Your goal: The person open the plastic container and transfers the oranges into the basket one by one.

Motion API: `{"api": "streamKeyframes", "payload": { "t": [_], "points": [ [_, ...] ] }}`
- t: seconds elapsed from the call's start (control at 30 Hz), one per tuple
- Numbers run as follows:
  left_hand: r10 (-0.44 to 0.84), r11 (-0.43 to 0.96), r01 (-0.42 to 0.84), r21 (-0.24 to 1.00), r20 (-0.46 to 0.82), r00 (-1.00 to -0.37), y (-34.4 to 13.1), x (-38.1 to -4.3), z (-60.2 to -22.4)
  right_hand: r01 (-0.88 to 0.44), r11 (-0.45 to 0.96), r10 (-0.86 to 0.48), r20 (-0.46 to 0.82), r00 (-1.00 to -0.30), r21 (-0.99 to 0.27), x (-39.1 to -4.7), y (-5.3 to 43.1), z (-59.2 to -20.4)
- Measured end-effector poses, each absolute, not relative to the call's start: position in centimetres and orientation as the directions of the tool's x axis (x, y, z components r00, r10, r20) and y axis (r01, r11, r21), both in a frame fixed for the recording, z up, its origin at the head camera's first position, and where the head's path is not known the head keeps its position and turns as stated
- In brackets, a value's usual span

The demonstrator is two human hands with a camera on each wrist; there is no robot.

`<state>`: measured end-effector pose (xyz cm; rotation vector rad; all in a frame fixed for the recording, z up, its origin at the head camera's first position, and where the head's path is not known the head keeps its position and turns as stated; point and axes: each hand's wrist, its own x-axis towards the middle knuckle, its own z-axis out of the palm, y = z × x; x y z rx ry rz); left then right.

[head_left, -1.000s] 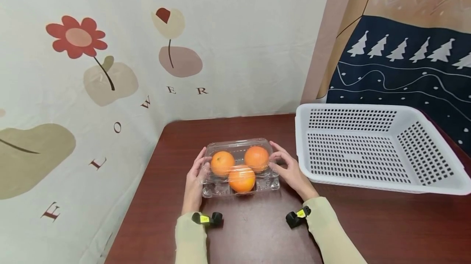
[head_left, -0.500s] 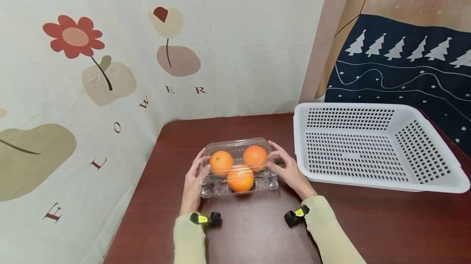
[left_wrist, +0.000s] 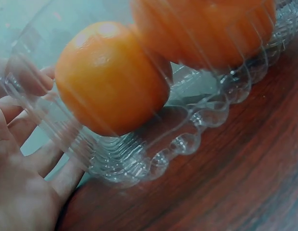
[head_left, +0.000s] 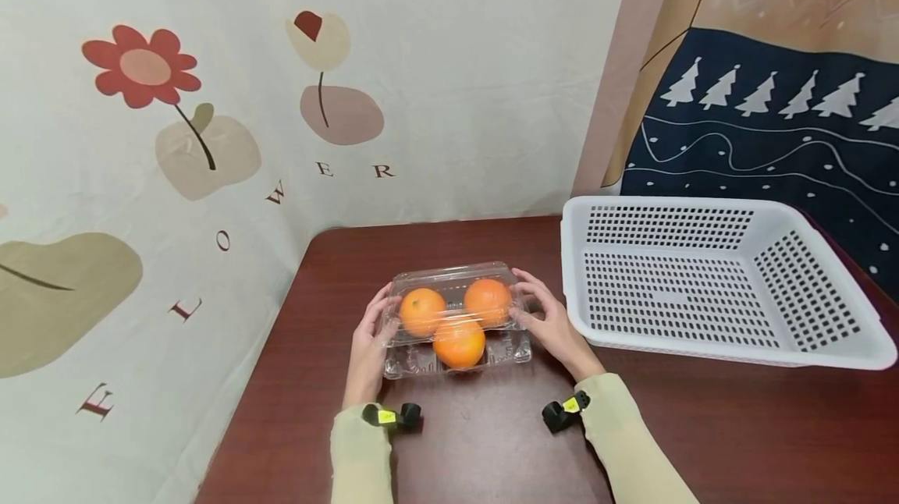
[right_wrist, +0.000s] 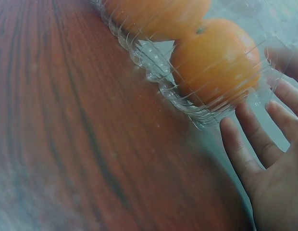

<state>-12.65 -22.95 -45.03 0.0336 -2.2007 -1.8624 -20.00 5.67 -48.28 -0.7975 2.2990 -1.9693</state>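
A clear plastic clamshell box (head_left: 414, 362) sits on the table in the head view, its lid tilted over three oranges. One orange (head_left: 459, 342) lies in front, with a left orange (head_left: 422, 312) and a right orange (head_left: 488, 302) behind it. My left hand (head_left: 368, 346) holds the box's left side, the thumb near the front and the fingers farther back. On the opposite side, my right hand (head_left: 557, 329) holds the box in the same way. Both wrist views show fingers (left_wrist: 42, 156) and fingertips (right_wrist: 230, 130) against the ribbed plastic wall.
To the right stands a white perforated plastic basket (head_left: 583, 332), close to my right hand. The dark red wooden table (head_left: 485, 441) meets a printed cloth backdrop (head_left: 485, 137) at the back and left.
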Motion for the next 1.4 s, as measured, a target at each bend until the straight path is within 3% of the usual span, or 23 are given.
{"api": "streamKeyframes", "payload": {
  "t": [0.2, 0.5, 1.2, 1.4],
  "points": [
    [-0.180, 0.162, 0.151, 0.975, 0.180, -0.967, -23.0, -12.7, -45.2, -0.387, 0.075, -0.379, 0.333, -0.864, -0.919, -20.2, 5.6, -48.7],
    [-0.181, 0.178, 0.162, 0.971, 0.194, -0.964, -23.4, -13.3, -46.2, -0.378, 0.104, -0.389, 0.312, -0.867, -0.920, -18.6, 5.6, -45.6],
    [-0.199, 0.146, 0.054, 0.988, 0.083, -0.977, -23.7, -13.8, -47.1, -0.385, 0.094, -0.386, 0.323, -0.864, -0.918, -18.5, 5.6, -45.7],
    [-0.203, 0.131, 0.082, 0.988, 0.108, -0.973, -23.7, -14.0, -47.1, -0.383, 0.127, -0.376, 0.313, -0.872, -0.915, -18.6, 5.5, -45.5]
  ]
}}
